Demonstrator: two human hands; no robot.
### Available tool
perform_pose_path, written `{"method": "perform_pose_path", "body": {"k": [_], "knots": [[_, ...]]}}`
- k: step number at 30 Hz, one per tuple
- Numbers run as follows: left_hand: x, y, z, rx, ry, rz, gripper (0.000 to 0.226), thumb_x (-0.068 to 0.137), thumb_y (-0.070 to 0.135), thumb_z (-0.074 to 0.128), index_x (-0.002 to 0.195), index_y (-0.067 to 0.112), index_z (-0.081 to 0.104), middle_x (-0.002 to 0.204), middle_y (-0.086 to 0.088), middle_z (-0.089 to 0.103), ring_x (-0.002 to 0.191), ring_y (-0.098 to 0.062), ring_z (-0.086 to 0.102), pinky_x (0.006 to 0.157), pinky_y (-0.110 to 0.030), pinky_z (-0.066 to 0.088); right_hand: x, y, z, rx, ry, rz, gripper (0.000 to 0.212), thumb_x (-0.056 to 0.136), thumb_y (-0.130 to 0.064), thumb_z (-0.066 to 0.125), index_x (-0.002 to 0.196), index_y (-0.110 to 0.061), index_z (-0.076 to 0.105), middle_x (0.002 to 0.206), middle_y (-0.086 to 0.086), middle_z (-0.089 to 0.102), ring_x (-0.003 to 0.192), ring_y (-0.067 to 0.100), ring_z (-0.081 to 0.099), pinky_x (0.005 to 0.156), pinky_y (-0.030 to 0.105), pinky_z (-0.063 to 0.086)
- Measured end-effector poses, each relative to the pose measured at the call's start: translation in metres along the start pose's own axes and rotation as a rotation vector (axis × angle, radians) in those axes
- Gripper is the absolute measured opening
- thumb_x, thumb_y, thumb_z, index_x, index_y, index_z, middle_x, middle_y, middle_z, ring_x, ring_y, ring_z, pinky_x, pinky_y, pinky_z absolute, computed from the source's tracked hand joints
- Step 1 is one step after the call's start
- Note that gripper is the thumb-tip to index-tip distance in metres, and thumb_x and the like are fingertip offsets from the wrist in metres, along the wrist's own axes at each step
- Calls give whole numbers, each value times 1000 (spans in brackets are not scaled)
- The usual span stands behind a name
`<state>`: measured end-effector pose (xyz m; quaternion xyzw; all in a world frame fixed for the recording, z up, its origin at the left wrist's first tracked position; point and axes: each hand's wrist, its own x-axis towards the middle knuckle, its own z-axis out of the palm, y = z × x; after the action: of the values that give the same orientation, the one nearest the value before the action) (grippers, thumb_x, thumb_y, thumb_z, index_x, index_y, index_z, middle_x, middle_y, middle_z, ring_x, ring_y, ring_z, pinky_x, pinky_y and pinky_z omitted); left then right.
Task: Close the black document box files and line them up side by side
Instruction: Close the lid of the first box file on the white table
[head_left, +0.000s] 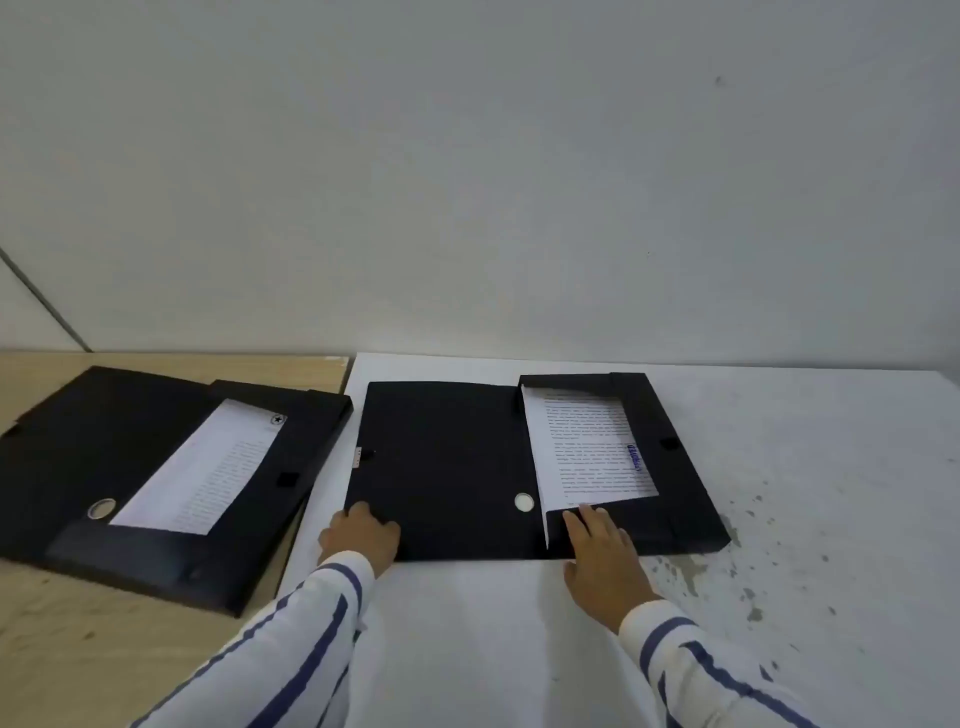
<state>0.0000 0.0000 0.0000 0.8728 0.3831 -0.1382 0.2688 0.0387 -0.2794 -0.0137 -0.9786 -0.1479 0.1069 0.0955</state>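
**Two box files lie open; hands are on the right-hand one**

The nearer box file (535, 467) lies open on the white part of the desk (467, 649). Its wide cover flap (441, 467) is spread flat to the left and its shallow tray sits to the right, holding printed sheets (589, 447). A round finger hole (523, 502) shows near the fold. The left hand (361, 538) curls over the flap's near left corner, apparently pinching the edge, though the fingertips under it are hidden. The right hand (602, 558) lies flat and open, fingers spread, pressing on the tray's near inner flap just below the paper; it grips nothing.

The file looks like thin, stiff plastic board: light, springy at the creases and probably slick on this smooth top, so the tray may slide unless it is held down. The flap's free left edge is the sensible place to lift, swinging it over the tray, with the small tab (358, 457) on that edge likely meeting the catch (669, 443) on the tray's outer wall. The loose sheets could snag if they ride up.

The second box file (171, 478) lies well to the left on the wooden part of the desk, turned at an angle, also open with paper (202, 467) showing. Neither file is closed yet, and lining them up remains.
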Motion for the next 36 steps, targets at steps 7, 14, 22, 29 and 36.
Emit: {"method": "perform_pose_path", "body": {"k": [7,14,22,29,36], "knots": [[11,6,-1,-88,74,-141,44,86,29,52,123,5,49,127,-20,49,115,-39,47,98,-44,38,-1,6,18,-57,-25,-5,65,95,-20,39,149,-17,4,161,8,0,147,29,-6,118,44,-3],[17,11,-21,-229,-7,-204,46,84,33,54,117,1,56,115,-20,57,104,-37,55,89,-37,45,2,3,19,-61,-34,16,65,95,-18,38,149,-17,2,160,8,-2,147,29,-8,118,44,-6],[15,11,-26,-95,13,-259,37,83,28,49,110,5,59,119,-17,56,105,-33,55,96,-37,45,5,-1,17,-62,-59,55,68,94,-21,42,149,-18,3,161,7,-2,147,28,-7,118,44,-4],[28,5,-43,-427,-40,-147,23,87,14,49,66,4,51,82,-17,55,79,-31,53,76,-34,44,5,-4,15,-60,-69,71,68,94,-21,43,149,-17,3,160,7,-1,147,28,-6,118,44,-3],[-15,55,-83,-640,-151,213,9,90,30,52,85,23,54,94,-6,60,87,-26,60,62,-35,56,3,-6,14,12,-54,87,68,93,-20,45,149,-17,7,160,5,1,147,26,-5,118,43,-2]]}}
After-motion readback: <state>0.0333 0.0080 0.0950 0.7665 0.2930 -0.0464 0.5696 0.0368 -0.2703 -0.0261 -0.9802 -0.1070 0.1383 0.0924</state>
